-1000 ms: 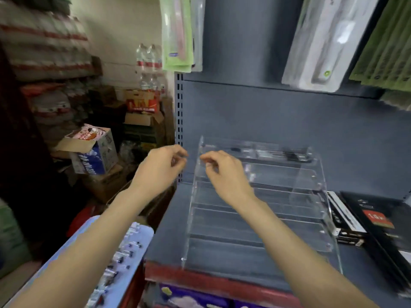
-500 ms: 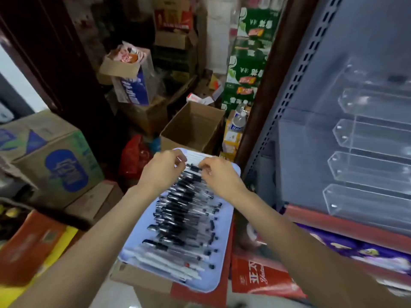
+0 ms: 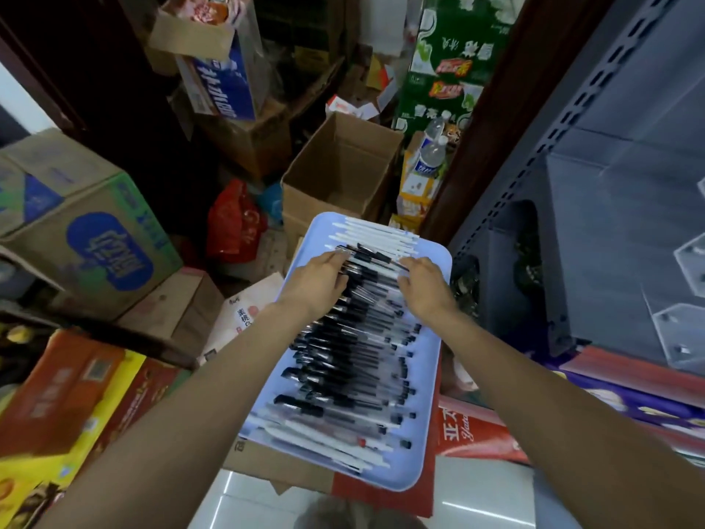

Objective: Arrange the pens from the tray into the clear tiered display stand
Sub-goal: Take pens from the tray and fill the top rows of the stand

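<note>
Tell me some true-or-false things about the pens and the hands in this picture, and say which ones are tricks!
1. The pens lie on a light blue tray. True.
2. Both hands are over the far end of the pile: the left hand and the right hand have their fingers down on the pens. True.
3. The tray is red. False: it is light blue; the red thing is a plastic bag on the floor beyond it.
4. The brown cardboard box behind the tray is taped shut. False: its flaps are open.
5. The clear display stand is on the left of the tray. False: it is on the right, on the grey shelf.
</note>
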{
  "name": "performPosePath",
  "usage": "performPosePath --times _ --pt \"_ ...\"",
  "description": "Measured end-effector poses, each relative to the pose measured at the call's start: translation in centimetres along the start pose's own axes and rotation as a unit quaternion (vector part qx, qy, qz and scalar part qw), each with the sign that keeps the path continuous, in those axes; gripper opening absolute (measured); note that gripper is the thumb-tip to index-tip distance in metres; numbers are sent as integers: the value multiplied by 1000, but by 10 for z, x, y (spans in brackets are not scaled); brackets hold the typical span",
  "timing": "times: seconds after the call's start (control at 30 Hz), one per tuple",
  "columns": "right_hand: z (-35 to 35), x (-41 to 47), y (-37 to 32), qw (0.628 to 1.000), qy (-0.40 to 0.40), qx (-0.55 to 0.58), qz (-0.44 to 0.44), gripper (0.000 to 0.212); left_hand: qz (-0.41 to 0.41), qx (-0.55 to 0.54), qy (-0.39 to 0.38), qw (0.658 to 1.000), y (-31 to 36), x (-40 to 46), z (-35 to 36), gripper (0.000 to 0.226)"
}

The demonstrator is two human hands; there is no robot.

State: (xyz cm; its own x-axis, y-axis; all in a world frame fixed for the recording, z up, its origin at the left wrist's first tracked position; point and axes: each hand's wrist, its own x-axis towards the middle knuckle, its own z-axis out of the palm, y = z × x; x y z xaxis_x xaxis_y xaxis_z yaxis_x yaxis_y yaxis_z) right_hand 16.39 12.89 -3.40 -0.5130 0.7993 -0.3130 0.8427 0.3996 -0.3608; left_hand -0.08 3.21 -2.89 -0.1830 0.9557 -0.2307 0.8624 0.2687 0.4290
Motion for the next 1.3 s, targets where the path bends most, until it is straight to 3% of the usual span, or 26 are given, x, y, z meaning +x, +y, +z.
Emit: performPosePath --times 0.17,0.33,0.57,0.7,0.8,0.87,1.0,1.1,1.2,1.3 --pt "2 11 5 1000 21 -4 12 26 -2 92 55 994 2 21 -2 43" --pt "-3 18 8 1000 10 28 4 15 -24 130 52 990 1 44 -4 31" --pt "-9 18 9 997 -29 68 10 20 -15 82 -17 996 -5 65 -13 21" --pt "-15 14 8 995 -53 78 20 18 -5 48 -16 999 -9 66 -14 16" --pt "-18 13 7 992 -66 103 27 4 -6 -28 -1 1000 -12 61 -10 11" --pt "-17 13 8 993 -54 94 41 14 -10 -131 4 991 -10 54 -9 13" --pt "-15 6 7 996 -51 68 24 23 -39 -351 29 935 -2 36 -16 8" --pt "-22 -2 3 998 -9 58 7 26 -75 -484 55 870 4 21 -26 5" --pt "-36 -13 -3 997 -7 76 7 15 -109 -597 60 793 10 8 -39 6" --pt "-52 -26 -12 991 18 132 11 18 -94 -670 57 735 13 -2 -55 16"
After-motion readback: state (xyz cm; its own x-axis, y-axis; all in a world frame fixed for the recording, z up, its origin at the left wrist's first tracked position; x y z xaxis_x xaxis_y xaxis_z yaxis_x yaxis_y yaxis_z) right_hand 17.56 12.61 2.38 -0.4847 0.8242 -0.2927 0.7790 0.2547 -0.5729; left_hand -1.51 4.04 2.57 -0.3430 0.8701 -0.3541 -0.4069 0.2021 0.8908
